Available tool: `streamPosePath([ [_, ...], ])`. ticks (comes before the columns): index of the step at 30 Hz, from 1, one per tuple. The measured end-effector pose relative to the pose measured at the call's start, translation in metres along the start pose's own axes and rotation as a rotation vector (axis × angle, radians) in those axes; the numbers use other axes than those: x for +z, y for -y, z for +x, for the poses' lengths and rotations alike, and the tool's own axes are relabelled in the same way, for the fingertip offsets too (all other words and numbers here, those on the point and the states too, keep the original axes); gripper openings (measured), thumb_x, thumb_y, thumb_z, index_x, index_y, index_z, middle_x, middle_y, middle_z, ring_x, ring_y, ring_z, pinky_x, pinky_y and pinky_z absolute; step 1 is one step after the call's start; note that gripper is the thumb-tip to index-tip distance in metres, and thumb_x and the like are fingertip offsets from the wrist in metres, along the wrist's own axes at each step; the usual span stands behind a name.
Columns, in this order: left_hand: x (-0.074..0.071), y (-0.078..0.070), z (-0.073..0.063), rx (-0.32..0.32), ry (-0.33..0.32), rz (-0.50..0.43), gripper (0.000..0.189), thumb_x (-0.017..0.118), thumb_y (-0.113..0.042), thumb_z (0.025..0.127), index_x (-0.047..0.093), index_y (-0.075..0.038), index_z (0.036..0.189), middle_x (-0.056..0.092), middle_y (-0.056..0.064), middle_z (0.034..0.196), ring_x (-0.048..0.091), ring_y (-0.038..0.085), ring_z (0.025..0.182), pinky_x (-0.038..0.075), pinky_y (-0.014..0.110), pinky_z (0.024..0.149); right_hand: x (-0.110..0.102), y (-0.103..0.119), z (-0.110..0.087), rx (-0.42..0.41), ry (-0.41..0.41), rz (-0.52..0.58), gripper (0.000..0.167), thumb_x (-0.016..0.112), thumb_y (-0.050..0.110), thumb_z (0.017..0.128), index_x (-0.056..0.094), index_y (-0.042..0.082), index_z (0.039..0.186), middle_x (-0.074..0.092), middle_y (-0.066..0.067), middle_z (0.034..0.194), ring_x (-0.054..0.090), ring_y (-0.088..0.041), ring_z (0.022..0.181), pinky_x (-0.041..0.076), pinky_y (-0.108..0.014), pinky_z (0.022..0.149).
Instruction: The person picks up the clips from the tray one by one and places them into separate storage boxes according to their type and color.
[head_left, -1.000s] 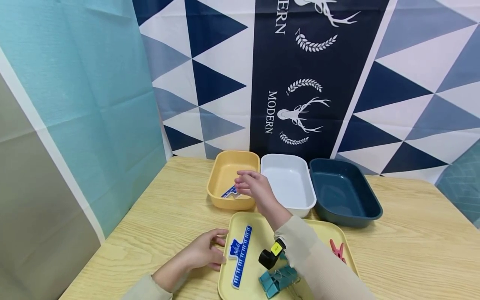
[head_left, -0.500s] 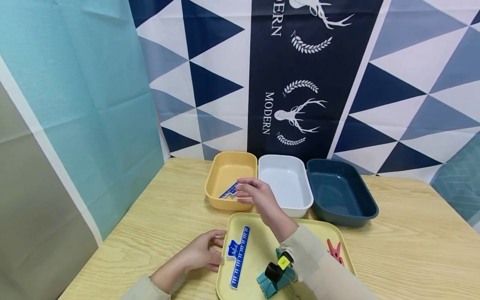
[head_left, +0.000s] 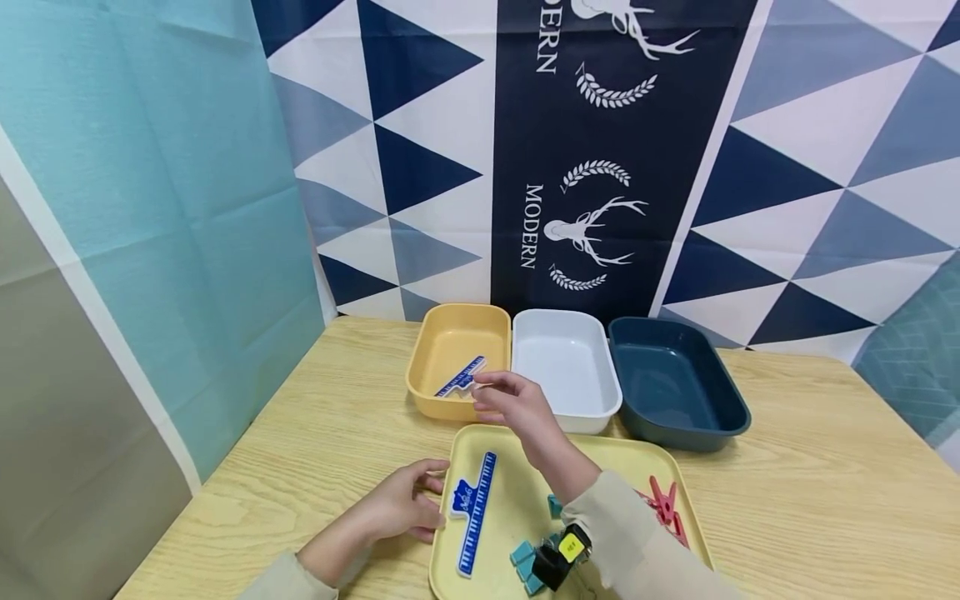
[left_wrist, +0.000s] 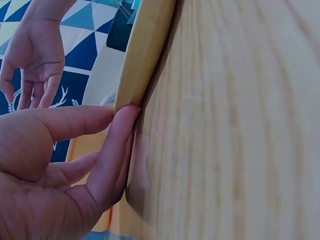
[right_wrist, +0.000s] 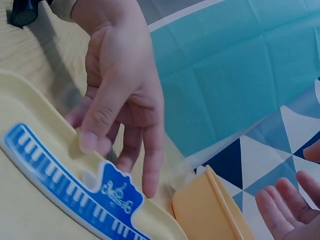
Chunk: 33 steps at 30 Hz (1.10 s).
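Observation:
My left hand (head_left: 405,504) is at the left edge of a yellow tray (head_left: 618,458), its thumb and fingertips pinching the rim, as the left wrist view shows. Just inside that rim lies a blue piano-key page clip (head_left: 477,517) with a bear-shaped tab. My right hand (head_left: 525,417) hangs over the gap between tray and bins, fingers loosely bent, holding nothing. Its fingertips overlap the front of an orange bin (head_left: 423,392), where a second blue piano-key clip (head_left: 459,377) lies. Teal binder clips (head_left: 522,557) and red clothespins (head_left: 663,500) lie on the tray, partly hidden by the right arm.
A white bin (head_left: 567,358) and a dark blue bin (head_left: 675,383) stand to the right of the orange one, in a row along the back of the wooden table (head_left: 337,417). Patterned cloth (head_left: 427,167) hangs behind them.
My right hand has drawn back slightly toward the tray, showing more of the clip in the orange bin and more of the red clothespins. The left hand stays at the tray rim.

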<state>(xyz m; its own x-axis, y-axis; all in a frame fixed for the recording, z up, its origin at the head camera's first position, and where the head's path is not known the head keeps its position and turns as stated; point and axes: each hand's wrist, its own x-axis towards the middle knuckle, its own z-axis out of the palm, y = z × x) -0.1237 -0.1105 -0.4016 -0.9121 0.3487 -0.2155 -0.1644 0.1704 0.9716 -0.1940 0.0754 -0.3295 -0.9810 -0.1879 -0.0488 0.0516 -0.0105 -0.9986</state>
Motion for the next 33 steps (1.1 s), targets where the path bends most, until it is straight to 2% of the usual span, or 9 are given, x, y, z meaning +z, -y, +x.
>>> streamPosePath([
  [9, -0.002, -0.001, -0.002, -0.003, -0.012, 0.004, 0.075, 0.064, 0.018, 0.070, 0.035, 0.004, 0.138, 0.048, 0.016, 0.105, 0.060, 0.022, 0.079, 0.059, 0.040, 0.061, 0.006, -0.010, -0.007, -0.017, 0.005, -0.036, 0.028, 0.063, 0.006, 0.084, 0.061, -0.005, 0.110, 0.062, -0.009, 0.091, 0.060, -0.017, 0.081, 0.057, -0.034, 0.074],
  [14, -0.002, -0.001, -0.002, -0.011, -0.010, 0.006, 0.075, 0.065, 0.017, 0.071, 0.035, 0.004, 0.138, 0.048, 0.016, 0.106, 0.061, 0.022, 0.080, 0.059, 0.040, 0.061, 0.007, -0.014, -0.010, 0.009, 0.010, -0.078, 0.030, 0.065, 0.006, 0.082, 0.061, -0.005, 0.109, 0.061, -0.009, 0.092, 0.059, -0.016, 0.082, 0.057, -0.033, 0.074],
  [20, -0.002, -0.002, -0.003, -0.007, -0.008, 0.005, 0.075, 0.064, 0.018, 0.071, 0.034, 0.004, 0.138, 0.048, 0.016, 0.106, 0.061, 0.022, 0.079, 0.059, 0.039, 0.061, 0.005, -0.014, -0.009, -0.001, 0.021, -0.109, 0.030, 0.066, 0.008, 0.081, 0.062, -0.004, 0.109, 0.061, -0.009, 0.092, 0.060, -0.017, 0.082, 0.056, -0.034, 0.076],
  [26, -0.001, -0.002, -0.003, -0.004, 0.001, -0.004, 0.075, 0.063, 0.018, 0.071, 0.034, 0.005, 0.138, 0.048, 0.016, 0.106, 0.061, 0.022, 0.079, 0.059, 0.040, 0.061, 0.003, -0.018, -0.014, -0.018, 0.108, -0.305, 0.032, 0.074, 0.010, 0.078, 0.063, 0.001, 0.107, 0.061, -0.006, 0.090, 0.057, -0.017, 0.081, 0.054, -0.032, 0.073],
  [33, -0.001, -0.001, -0.002, -0.007, 0.010, 0.001, 0.074, 0.064, 0.018, 0.072, 0.035, 0.004, 0.138, 0.047, 0.016, 0.106, 0.060, 0.022, 0.080, 0.059, 0.040, 0.062, 0.003, -0.026, -0.015, -0.063, 0.250, -0.451, 0.039, 0.079, 0.012, 0.071, 0.064, 0.001, 0.105, 0.062, -0.007, 0.089, 0.057, -0.017, 0.080, 0.050, -0.027, 0.066],
])
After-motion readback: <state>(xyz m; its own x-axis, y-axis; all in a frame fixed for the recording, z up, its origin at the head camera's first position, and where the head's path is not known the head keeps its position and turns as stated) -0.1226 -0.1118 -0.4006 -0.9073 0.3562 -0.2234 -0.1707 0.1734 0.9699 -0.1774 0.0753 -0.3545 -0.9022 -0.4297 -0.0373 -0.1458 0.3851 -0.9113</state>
